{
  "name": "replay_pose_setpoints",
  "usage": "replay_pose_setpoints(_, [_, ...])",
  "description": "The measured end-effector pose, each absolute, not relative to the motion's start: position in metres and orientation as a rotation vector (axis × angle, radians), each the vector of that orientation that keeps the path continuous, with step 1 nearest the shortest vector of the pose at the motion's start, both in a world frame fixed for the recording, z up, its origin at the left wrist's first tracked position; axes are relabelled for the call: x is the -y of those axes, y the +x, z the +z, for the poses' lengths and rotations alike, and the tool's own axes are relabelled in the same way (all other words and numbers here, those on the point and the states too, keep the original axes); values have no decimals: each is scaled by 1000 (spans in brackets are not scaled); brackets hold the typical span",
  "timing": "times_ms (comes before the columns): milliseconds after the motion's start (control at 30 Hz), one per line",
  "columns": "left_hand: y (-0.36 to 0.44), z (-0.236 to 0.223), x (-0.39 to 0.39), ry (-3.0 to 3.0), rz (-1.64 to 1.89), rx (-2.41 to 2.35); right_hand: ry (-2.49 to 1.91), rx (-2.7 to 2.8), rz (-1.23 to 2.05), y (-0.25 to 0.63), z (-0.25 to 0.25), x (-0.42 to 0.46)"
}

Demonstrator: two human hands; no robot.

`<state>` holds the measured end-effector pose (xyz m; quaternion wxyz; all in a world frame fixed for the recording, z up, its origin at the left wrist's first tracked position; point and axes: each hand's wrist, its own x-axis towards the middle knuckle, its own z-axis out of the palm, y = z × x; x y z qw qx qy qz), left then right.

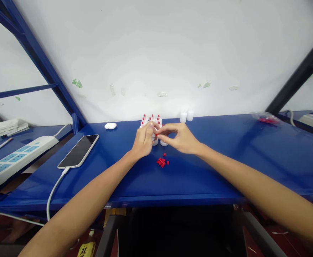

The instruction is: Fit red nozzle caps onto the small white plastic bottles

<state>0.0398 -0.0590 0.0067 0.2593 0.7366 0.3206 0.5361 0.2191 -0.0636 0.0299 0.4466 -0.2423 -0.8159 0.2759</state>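
Note:
Above the blue table, my left hand [143, 140] is closed around a small white bottle [153, 137], mostly covered by the fingers. My right hand [181, 139] pinches a red cap [157, 135] between thumb and forefinger, right beside the left fingertips at the bottle's top. Whether the cap touches the bottle is too small to tell. Just behind the hands stands a cluster of white bottles with red tips [152, 116], partly hidden. Another white bottle [164, 143] stands under my right fingers. A small pile of loose red caps [162, 162] lies in front of the hands.
Two white bottles [183, 117] stand by the wall. A white earphone case [110, 126] and a phone [78, 151] with its charging cable [55, 189] lie at left, near a power strip [20, 157]. A plastic bag with red pieces [267, 118] sits at far right.

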Motion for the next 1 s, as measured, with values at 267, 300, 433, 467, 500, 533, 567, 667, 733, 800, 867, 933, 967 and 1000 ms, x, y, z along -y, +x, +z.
replay_pose_setpoints(267, [37, 7, 61, 2035, 1277, -767, -612, 2081, 495, 216, 29, 64])
replay_pose_setpoints(300, [36, 6, 61, 2022, 1261, -753, -619, 2082, 481, 215, 27, 64])
replay_pose_setpoints(433, [33, 6, 58, 1938, 1261, -693, -638, 2034, 600, 213, 22, 61])
replay_pose_setpoints(467, [33, 6, 57, 1931, 1284, -694, -640, 2010, 624, 214, 22, 61])
replay_pose_setpoints(500, [34, 7, 56, 1928, 1314, -708, -632, 1993, 634, 214, 22, 62])
replay_pose_setpoints(533, [34, 8, 55, 1923, 1350, -730, -612, 1990, 632, 214, 23, 64])
replay_pose_setpoints(567, [35, 8, 55, 1911, 1387, -751, -586, 2000, 627, 214, 24, 65])
replay_pose_setpoints(667, [37, 9, 53, 1857, 1443, -779, -506, 2084, 624, 213, 27, 72])
replay_pose_setpoints(733, [37, 9, 53, 1880, 1413, -776, -488, 2149, 599, 211, 27, 74])
replay_pose_setpoints(800, [36, 8, 53, 1936, 1371, -790, -490, 2169, 526, 210, 26, 74])
replay_pose_setpoints(867, [33, 8, 53, 2000, 1380, -860, -525, 2107, 435, 212, 25, 70])
replay_pose_setpoints(933, [30, 9, 51, 2056, 1457, -985, -594, 2026, 345, 218, 27, 64])
replay_pose_setpoints(967, [28, 9, 49, 2073, 1513, -1044, -640, 2029, 292, 222, 29, 60])
replay_pose_setpoints(1000, [26, 10, 47, 2077, 1568, -1083, -694, 2073, 230, 227, 31, 57])
